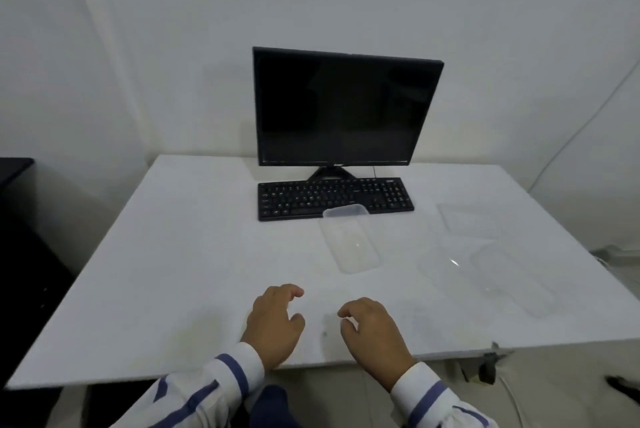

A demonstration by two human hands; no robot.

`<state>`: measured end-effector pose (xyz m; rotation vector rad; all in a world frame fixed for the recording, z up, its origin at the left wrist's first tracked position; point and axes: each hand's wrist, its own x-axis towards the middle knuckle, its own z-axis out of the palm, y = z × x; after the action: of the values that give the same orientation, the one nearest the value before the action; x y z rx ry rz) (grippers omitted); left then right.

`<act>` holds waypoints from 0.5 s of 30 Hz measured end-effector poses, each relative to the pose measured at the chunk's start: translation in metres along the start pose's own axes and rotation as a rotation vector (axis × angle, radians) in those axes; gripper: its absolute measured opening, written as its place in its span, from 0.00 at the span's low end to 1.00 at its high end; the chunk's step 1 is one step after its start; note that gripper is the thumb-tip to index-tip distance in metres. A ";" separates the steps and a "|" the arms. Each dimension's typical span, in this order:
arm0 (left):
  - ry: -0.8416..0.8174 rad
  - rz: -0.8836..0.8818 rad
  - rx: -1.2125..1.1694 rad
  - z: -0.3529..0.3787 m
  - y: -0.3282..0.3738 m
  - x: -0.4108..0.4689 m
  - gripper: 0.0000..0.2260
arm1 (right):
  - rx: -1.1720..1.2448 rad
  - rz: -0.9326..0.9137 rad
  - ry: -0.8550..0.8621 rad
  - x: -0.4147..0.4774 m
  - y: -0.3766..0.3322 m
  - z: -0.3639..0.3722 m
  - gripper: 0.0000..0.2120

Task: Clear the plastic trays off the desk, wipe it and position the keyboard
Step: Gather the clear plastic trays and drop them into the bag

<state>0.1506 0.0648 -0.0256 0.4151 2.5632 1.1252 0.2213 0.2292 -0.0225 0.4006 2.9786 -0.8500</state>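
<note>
Left hand (277, 320) and right hand (372, 330) are hovering loose and empty at lower centre, tray-clearing seemingly just beginning, needing a reach for the centre tray (353, 247).

Your white desk (173, 254) carries a black monitor (346, 105), a black keyboard (332, 197), one clear plastic tray (353, 247) touching the keyboard's near edge, further clear trays (485, 275) at right.

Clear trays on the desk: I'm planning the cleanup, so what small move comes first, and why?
Probably reach the right hand forward to the centre tray: it lies nearest, its far end overlaps the keyboard, and that hand holds nothing.
</note>
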 end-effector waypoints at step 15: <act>-0.279 0.010 0.003 0.148 0.136 0.099 0.18 | -0.245 0.247 0.058 0.069 0.176 -0.087 0.21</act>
<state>0.1373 0.2878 -0.0350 0.5453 2.3223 0.9894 0.2033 0.4352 -0.0450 0.7713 2.9477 -0.4529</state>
